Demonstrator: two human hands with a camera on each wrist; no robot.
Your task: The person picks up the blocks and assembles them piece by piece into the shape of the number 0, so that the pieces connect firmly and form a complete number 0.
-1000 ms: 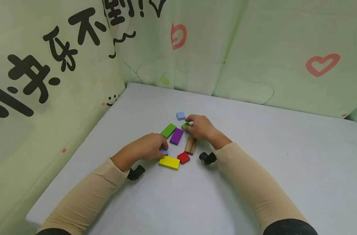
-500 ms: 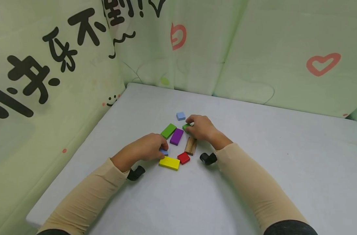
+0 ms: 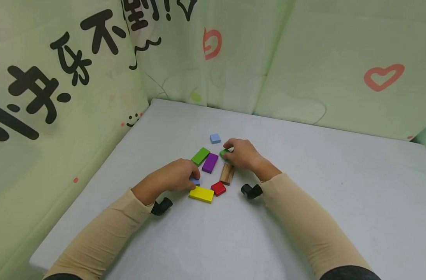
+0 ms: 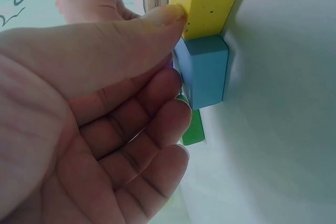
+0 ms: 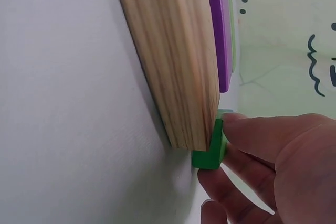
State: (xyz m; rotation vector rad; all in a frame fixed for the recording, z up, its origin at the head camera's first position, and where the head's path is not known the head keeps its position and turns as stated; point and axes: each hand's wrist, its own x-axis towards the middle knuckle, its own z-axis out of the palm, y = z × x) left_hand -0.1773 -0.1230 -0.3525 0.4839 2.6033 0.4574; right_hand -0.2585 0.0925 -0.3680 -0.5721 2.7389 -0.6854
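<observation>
My left hand (image 3: 174, 175) is bent over a small blue block (image 4: 207, 80), its thumb and a finger on either side of it. In the left wrist view the thumb tip touches the yellow block (image 4: 212, 6), which meets the blue one; the other fingers curl loosely alongside. My right hand (image 3: 243, 153) pinches a small green block (image 5: 209, 156) between thumb and finger, beyond the end of the striped wooden block (image 5: 173, 66). A purple block (image 3: 210, 163) and a longer green block (image 3: 200, 156) lie between the hands, near each other. A red block (image 3: 218, 188) sits beside the yellow one.
Farther back on the white table (image 3: 321, 186) lies a second light blue block (image 3: 215, 138). Black wrist cameras (image 3: 251, 191) jut inward below both hands. Pale green printed curtains (image 3: 241, 58) stand along the left and back of the table.
My right hand has shifted slightly right and toward me with the small green block, widening its gap from the purple block. The left hand and the other blocks have stayed put.
</observation>
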